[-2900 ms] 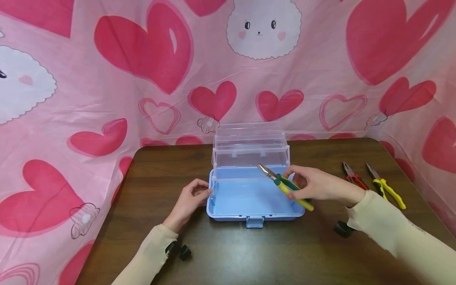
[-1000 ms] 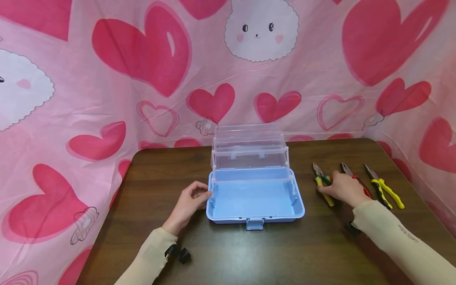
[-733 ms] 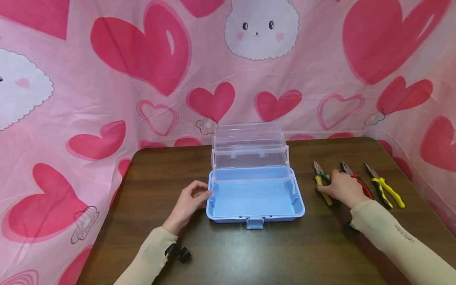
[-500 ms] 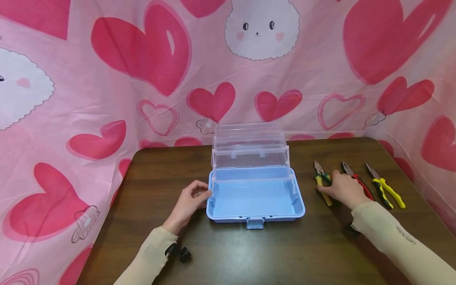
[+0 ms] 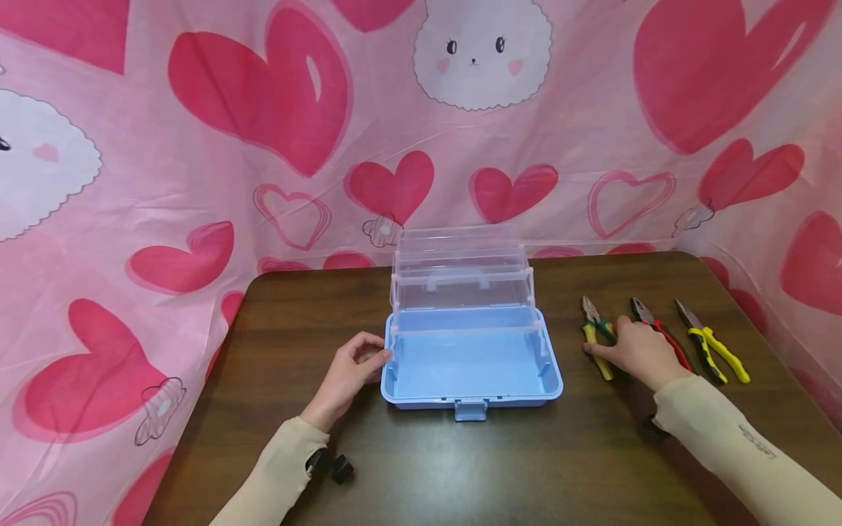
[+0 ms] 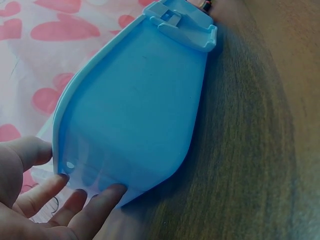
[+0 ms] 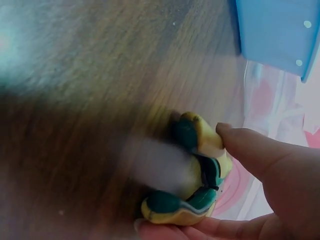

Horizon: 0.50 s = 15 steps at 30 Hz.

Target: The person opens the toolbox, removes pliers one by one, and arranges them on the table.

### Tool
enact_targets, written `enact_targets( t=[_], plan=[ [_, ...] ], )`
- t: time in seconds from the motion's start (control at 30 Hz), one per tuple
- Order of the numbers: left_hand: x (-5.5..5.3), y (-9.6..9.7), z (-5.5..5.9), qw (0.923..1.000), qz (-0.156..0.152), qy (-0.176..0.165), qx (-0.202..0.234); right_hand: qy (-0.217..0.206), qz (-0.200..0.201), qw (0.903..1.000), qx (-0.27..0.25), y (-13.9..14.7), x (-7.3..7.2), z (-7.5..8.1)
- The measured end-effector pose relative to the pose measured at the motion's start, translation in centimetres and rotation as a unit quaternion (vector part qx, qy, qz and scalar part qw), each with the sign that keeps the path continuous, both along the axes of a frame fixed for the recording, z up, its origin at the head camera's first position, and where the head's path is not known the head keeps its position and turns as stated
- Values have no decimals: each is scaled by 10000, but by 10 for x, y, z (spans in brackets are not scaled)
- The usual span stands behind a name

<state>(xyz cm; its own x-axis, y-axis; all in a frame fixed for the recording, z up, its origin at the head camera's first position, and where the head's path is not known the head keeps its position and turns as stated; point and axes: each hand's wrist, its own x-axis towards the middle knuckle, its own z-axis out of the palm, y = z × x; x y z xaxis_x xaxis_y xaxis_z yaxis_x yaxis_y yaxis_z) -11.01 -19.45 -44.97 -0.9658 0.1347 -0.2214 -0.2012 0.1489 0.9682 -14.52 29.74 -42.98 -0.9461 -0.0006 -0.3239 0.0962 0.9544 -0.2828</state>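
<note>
On the table lies a pair of combination pliers (image 5: pixel 597 340) with yellow and green handles, head pointing away. My right hand (image 5: pixel 638 352) holds it by the handles. In the right wrist view, my thumb presses one handle (image 7: pixel 205 135) and my fingers lie along the other, with the two handles spread apart. A light blue plastic toolbox (image 5: pixel 470 365) stands to the left, its clear lid and trays (image 5: pixel 463 274) raised behind it. At its left end my left hand (image 5: pixel 349 372) holds the wall, thumb at the rim and fingertips on the outside (image 6: pixel 102 205).
Red-and-black pliers (image 5: pixel 647 314) lie partly hidden behind my right hand. Farther right lie yellow-and-black long-nose pliers (image 5: pixel 710 343). The toolbox latch (image 5: pixel 471 410) hangs down at the front. A pink heart-patterned cloth (image 5: pixel 388 109) hangs behind the dark wooden table (image 5: pixel 421 467).
The green-and-yellow pliers were above the toolbox in my right hand; they now lie on the table to its right, still held. Over the last second almost nothing has moved. My left hand stays put.
</note>
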Motion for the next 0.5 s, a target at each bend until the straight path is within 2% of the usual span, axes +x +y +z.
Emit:
enact_targets(
  t=[0.27,0.5],
  plan=[
    [-1,-1,-1,9999,106,-101,-75,-73,-7,9998,-164,4,2,-5],
    [3,-4,-3,9996,192,-125,-138,107,101,9994,-306,10,13,2]
  ],
)
